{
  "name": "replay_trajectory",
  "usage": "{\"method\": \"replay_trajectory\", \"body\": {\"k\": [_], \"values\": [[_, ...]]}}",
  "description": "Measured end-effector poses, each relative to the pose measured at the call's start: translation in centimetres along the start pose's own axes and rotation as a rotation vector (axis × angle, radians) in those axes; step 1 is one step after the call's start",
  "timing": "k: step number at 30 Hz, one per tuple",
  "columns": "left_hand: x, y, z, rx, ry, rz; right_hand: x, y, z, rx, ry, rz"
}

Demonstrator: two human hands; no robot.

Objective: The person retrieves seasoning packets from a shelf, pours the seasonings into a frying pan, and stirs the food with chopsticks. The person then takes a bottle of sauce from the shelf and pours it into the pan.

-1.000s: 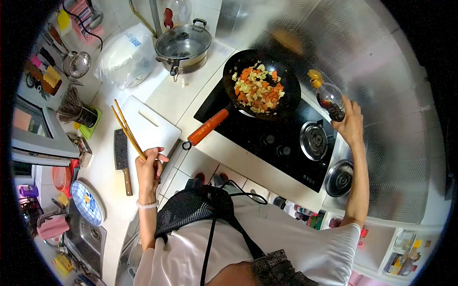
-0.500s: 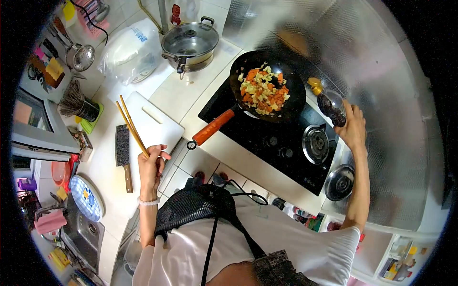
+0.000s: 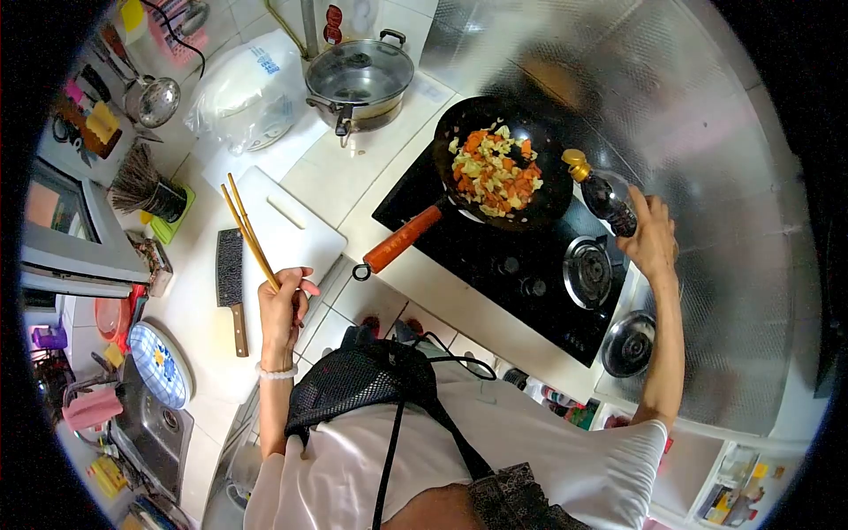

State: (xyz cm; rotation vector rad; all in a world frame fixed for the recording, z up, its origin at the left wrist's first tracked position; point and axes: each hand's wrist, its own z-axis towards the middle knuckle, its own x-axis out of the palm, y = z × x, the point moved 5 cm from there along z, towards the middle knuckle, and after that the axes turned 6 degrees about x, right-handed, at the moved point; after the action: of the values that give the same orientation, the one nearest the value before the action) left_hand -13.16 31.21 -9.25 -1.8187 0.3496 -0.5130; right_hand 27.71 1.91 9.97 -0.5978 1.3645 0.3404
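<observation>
A pair of long wooden chopsticks [image 3: 249, 231] is gripped in my left hand [image 3: 284, 309], tips pointing up and away over the white cutting board [image 3: 305, 225]. My right hand [image 3: 652, 237] is wrapped round a bottle of dark liquid [image 3: 611, 203] with a yellow cap [image 3: 576, 163]. The bottle is tilted, its capped end toward the right rim of the black wok [image 3: 552, 190]. Diced orange and pale yellow-green food [image 3: 496, 170] lies in the wok. Whether any liquid leaves the bottle I cannot tell. The wok's wooden handle [image 3: 402, 240] points toward me.
Under the wok is a black gas stove [image 3: 495, 274] with a bare burner [image 3: 590, 272]. A glass-lidded pot [image 3: 360, 84] stands at the back. A cleaver [image 3: 230, 274] lies beside the board. At left are a blue checked plate [image 3: 161, 364] and a sink [image 3: 159, 442].
The bottle has moved left and slightly up, its yellow cap now closer to the wok's rim. My left hand still holds the chopsticks in much the same place. The whole view has shifted slightly.
</observation>
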Motion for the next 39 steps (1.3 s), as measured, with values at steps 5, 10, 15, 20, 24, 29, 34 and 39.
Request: {"method": "replay_trajectory", "body": {"k": [5,10,15,20,24,29,34,39], "values": [[-0.1,-0.4,0.0,0.021,-0.047,-0.041,0.4,0.7,0.7,-0.066,-0.041,-0.036],[-0.3,-0.9,-0.4,-0.004,-0.065,0.001,0.4,1.5,1.5,-0.122,-0.065,-0.008],[-0.9,-0.6,-0.4,-0.008,-0.071,0.011,0.0,2.8,2.0,-0.096,-0.024,0.002],[-1.2,-0.7,-0.4,-0.007,-0.101,0.015,0.3,3.4,3.0,-0.169,-0.079,0.013],[-1.5,-0.5,-0.4,0.001,-0.113,0.004,0.7,3.7,4.0,-0.158,-0.059,0.0],[-1.8,-0.5,-0.5,0.007,-0.138,0.021,1.3,4.0,5.6,-0.221,-0.097,0.023],[-1.8,-0.5,-0.5,0.013,-0.156,0.005,1.6,4.1,7.0,-0.196,-0.093,0.077],[-1.9,-0.3,-0.2,0.002,-0.154,-0.005,2.6,2.3,8.6,-0.11,-0.045,0.24]]}}
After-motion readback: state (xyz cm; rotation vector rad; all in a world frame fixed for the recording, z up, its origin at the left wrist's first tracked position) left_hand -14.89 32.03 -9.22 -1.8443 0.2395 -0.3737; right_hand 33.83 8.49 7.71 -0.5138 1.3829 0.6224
